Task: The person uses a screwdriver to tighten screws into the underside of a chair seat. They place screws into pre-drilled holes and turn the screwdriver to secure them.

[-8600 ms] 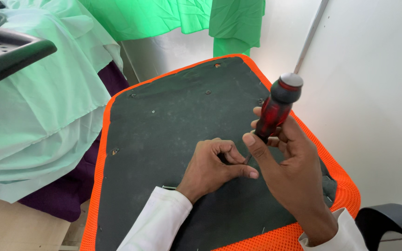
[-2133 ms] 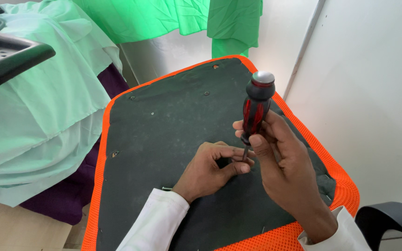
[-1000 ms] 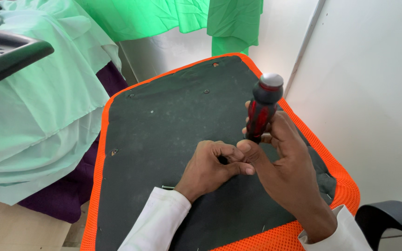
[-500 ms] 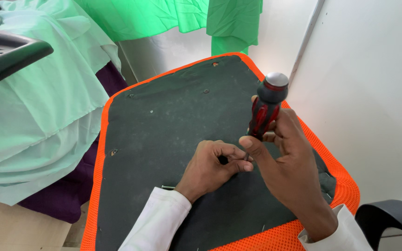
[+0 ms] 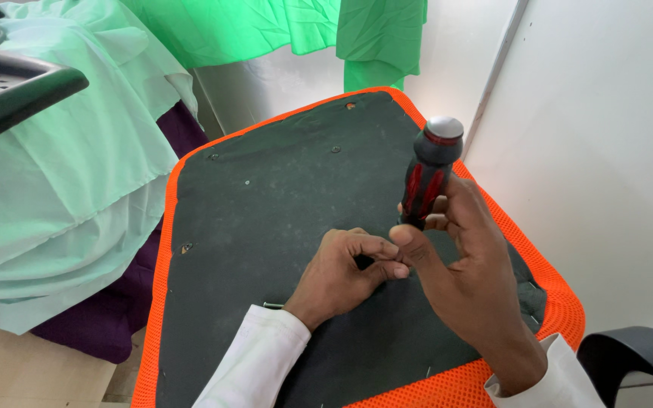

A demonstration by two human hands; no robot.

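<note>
My right hand (image 5: 466, 283) grips a screwdriver with a red and black handle (image 5: 428, 174), held upright and tilted a little to the right, its shaft hidden behind my fingers. My left hand (image 5: 345, 272) rests fisted on the dark felt panel (image 5: 266, 196) just left of the screwdriver tip, its fingers pinched around something too small to make out. Both hands touch near the tip. The panel has an orange mesh border (image 5: 164, 264) and lies flat in front of me.
A small screw (image 5: 272, 306) lies on the panel by my left sleeve. Pale green cloth (image 5: 54, 189) covers furniture at the left, with a black chair part (image 5: 9, 83) above it. A white wall (image 5: 598, 151) stands to the right. A black armrest (image 5: 636, 355) sits at bottom right.
The screwdriver handle has rocked and turned slightly between frames, now leaning a little to the right. My left hand has stayed in place by the tip.
</note>
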